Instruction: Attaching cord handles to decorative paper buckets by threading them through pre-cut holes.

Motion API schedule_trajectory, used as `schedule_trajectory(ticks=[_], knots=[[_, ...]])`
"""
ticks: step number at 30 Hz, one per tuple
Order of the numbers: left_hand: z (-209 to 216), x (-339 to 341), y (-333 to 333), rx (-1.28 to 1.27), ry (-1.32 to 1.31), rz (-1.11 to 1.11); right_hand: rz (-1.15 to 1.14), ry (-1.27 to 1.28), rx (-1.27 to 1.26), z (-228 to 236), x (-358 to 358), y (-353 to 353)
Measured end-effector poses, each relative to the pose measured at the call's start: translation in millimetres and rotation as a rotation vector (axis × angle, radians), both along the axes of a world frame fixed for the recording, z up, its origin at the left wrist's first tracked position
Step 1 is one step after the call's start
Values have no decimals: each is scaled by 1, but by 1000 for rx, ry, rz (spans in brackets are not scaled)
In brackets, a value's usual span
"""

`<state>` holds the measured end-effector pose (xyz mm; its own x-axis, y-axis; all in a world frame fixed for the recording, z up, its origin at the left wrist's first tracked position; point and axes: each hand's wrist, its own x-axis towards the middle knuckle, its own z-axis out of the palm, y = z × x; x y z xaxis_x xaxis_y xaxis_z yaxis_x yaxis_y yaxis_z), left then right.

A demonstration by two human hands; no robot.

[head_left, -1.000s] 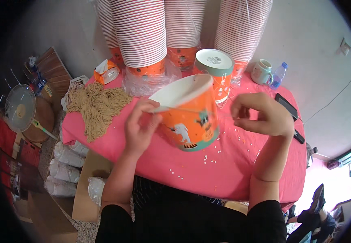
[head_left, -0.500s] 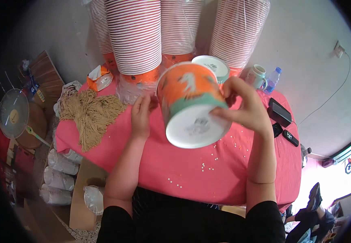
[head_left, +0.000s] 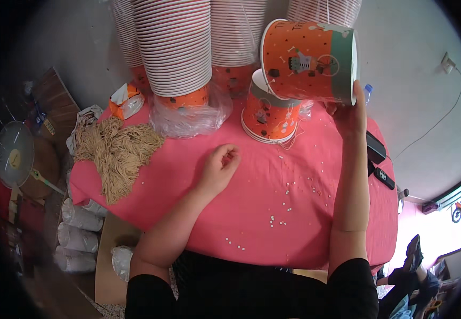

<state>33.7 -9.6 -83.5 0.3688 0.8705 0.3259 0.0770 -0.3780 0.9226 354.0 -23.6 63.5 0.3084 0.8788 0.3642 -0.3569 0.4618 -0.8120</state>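
Note:
My right hand (head_left: 349, 116) grips an orange paper bucket (head_left: 305, 63) with a green base band and cartoon prints. The bucket is lifted and lies sideways in the air, its rimmed end to the left and its base to the right against my hand. Below and left of it, another orange bucket (head_left: 268, 118) stands upside down on the table, partly hidden by the raised one. Thin strings (head_left: 294, 137) lie by its rim. Over the middle of the pink tablecloth, my left hand (head_left: 221, 169) is loosely curled, with nothing visible in it.
Tall stacks of nested buckets (head_left: 176, 48) in plastic wrap stand at the back. A heap of tan string (head_left: 117, 154) and an orange tissue pack (head_left: 126, 101) lie left. Small white beads (head_left: 273, 220) dot the tablecloth (head_left: 209, 228). A remote (head_left: 384, 178) lies at the right edge.
My right hand has moved the bucket up and to the right, turning it from base toward me to sideways. My left hand has come away from it, down and right, and its fingers have curled.

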Motion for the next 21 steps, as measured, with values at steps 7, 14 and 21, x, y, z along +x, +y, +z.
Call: schedule_trajectory(ticks=[7,14,21], knots=[[2,-4,5,31,-12,50,-21,-100,18,12,11,-9],[2,-1,-2,45,69,36,-128,-118,-55,0,8,-1],[6,-5,-4,45,40,26,25,56,-4,-7,6,6]])
